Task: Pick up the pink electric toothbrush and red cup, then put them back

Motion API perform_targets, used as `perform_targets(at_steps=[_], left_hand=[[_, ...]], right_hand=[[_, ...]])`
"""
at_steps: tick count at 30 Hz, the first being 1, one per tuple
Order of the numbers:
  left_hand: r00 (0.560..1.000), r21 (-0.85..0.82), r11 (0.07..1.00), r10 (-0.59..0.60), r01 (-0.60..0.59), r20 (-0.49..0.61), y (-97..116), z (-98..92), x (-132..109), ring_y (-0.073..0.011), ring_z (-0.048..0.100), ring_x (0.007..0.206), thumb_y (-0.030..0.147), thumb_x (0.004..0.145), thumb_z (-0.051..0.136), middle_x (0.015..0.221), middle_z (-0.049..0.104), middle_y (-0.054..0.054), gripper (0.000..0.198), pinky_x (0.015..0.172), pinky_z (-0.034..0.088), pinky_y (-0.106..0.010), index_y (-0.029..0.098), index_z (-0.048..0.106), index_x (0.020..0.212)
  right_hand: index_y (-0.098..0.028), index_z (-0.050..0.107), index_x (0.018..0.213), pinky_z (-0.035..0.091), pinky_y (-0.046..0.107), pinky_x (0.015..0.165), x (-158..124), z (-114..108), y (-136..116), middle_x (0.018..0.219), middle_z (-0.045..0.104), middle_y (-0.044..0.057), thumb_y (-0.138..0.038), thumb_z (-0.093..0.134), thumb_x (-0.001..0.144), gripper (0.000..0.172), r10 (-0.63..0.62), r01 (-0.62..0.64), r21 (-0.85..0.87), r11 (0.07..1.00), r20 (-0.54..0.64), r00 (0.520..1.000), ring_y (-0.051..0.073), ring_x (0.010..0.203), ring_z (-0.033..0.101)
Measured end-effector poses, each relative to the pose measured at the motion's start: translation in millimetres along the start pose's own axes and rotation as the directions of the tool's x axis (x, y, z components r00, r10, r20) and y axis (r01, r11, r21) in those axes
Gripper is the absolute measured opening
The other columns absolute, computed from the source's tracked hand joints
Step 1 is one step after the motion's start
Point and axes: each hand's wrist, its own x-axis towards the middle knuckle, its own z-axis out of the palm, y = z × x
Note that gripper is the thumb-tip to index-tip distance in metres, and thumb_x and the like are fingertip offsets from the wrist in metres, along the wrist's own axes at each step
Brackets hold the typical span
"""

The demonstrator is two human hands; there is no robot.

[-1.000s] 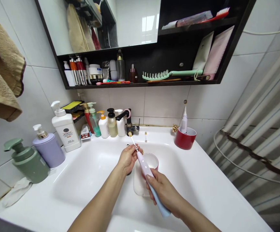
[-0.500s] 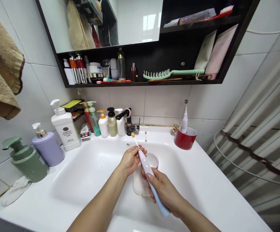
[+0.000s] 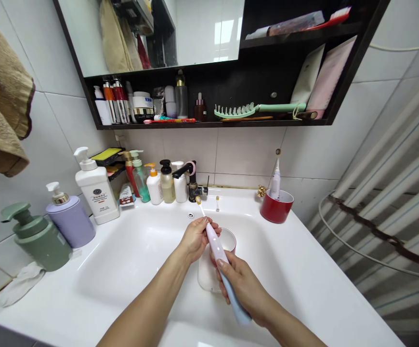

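Over the white sink both hands are on one electric toothbrush, pink toward the neck and blue at the base. My right hand is wrapped round its handle. My left hand pinches the neck, just below the white brush head, which points up toward the faucet. Beneath the toothbrush, a red and white cup stands in the basin, partly covered by my hands. A pale, clear-edged tray or box lies there too; its full shape is hidden.
A black faucet rises at the back, beside several pump bottles. A small brush head lies on the rear ledge. At right, a red cup holds another electric toothbrush. A dark shelf cabinet overhangs the sink.
Almost nothing differs. Both hands keep the same hold on the toothbrush, and the whole view has shifted very slightly.
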Motion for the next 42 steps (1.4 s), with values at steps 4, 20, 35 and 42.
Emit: perform_targets(at_steps=[4, 20, 35, 42], left_hand=[[1.0, 0.016, 1.0, 0.007, -0.008, 0.016, 1.7, 2.3, -2.2, -0.0115, 0.054, 0.053, 0.021, 0.068, 0.045, 0.055, 0.053, -0.002, 0.01, 0.062, 0.041, -0.028, 0.013, 0.044, 0.063], [1.0, -0.005, 1.0, 0.023, -0.023, 0.018, 1.7, 3.9, -3.6, -0.0113, 0.053, 0.054, 0.023, 0.068, 0.044, 0.055, 0.052, -0.002, 0.011, 0.062, 0.041, -0.028, 0.013, 0.045, 0.065], [0.901, 0.916, -0.046, 0.171, -0.397, 0.399, -29.5, -18.3, -15.3, -0.0163, 0.044, 0.083, 0.012, 0.059, 0.047, 0.085, 0.052, -0.003, 0.018, 0.074, 0.034, -0.03, 0.017, 0.053, 0.074], [0.886, 0.871, -0.236, 0.072, -0.431, 0.458, -31.9, -9.7, -3.0, -0.0168, 0.042, 0.084, 0.009, 0.063, 0.04, 0.081, 0.051, -0.005, 0.015, 0.071, 0.036, -0.028, 0.015, 0.05, 0.072]], right_hand=[[-0.018, 0.038, 0.077, 0.031, 0.019, 0.036, 0.3, 1.0, 1.0, 0.054, 0.037, -0.005, -0.04, 0.036, 0.071, 0.024, -0.055, 0.052, -0.049, 0.997, -0.048, 0.997, 0.004, 0.037, 0.035], [-0.017, 0.038, 0.073, 0.034, 0.019, 0.041, -1.1, 1.1, -1.0, 0.059, 0.042, -0.004, -0.038, 0.035, 0.073, 0.02, -0.043, 0.036, 0.131, 0.991, 0.055, 0.998, 0.004, 0.042, 0.039], [-0.016, 0.047, 0.058, 0.033, 0.022, 0.049, 78.9, -39.9, -10.5, 0.054, 0.049, 0.0, -0.038, 0.042, 0.064, 0.024, -0.396, 0.167, -0.48, 0.861, -0.428, 0.812, 0.012, 0.052, 0.044], [-0.014, 0.052, 0.051, 0.03, 0.021, 0.044, 79.0, -48.2, -1.9, 0.048, 0.052, 0.002, -0.036, 0.041, 0.065, 0.029, -0.367, 0.025, -0.62, 0.784, -0.431, 0.825, 0.011, 0.046, 0.045]])
